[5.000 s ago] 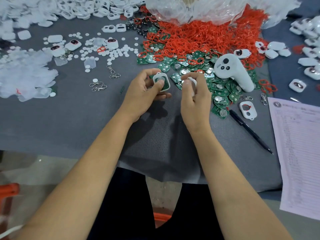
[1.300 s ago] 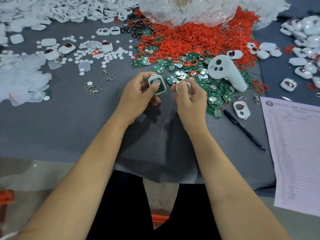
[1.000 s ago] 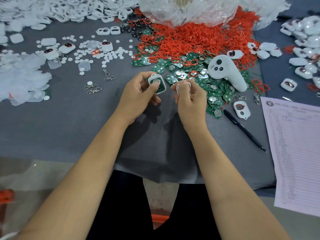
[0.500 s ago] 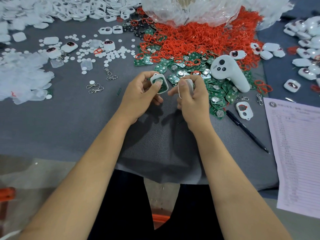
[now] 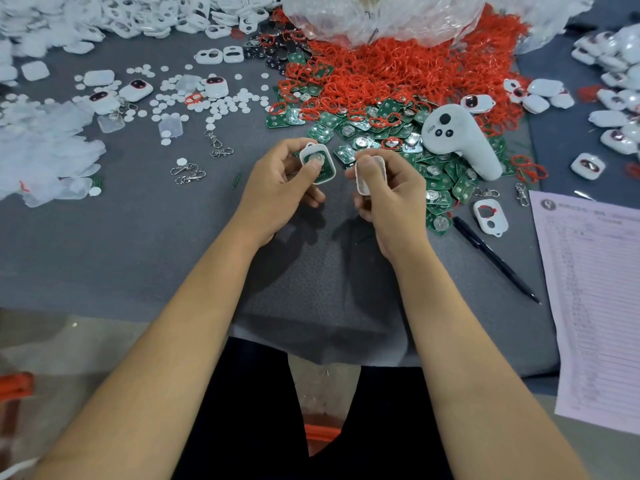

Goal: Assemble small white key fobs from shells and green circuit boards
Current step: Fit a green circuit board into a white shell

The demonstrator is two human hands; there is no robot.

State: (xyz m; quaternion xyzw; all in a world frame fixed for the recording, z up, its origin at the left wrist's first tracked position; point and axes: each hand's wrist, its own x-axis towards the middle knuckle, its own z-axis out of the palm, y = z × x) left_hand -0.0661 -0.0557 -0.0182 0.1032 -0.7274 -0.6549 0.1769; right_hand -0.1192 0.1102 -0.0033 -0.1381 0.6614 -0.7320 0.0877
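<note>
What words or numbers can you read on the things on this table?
"SOLO", roughly: small dark print on the white plastic handheld controller, hard to make out.
White printed paper sheet: round emblem, heading and rows of lines, all too blurred to read.
Nothing else is readable.

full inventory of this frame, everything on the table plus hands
shell with board: one, white and green, in left hand
cover shell: one, white, in right hand
circuit boards: pile, green, table centre-right
rubber rings: heap, red, behind boards
empty shells: many, white, far left
finished fobs: many, white, far right
round discs: scattered, white, centre-left
clasps: several, metal, left of hands
controller: one, white, on boards
pen: one, black, right
paper sheet: one, right edge
plastic bag: clear, top
left hand: grips shell
right hand: grips cover
</note>
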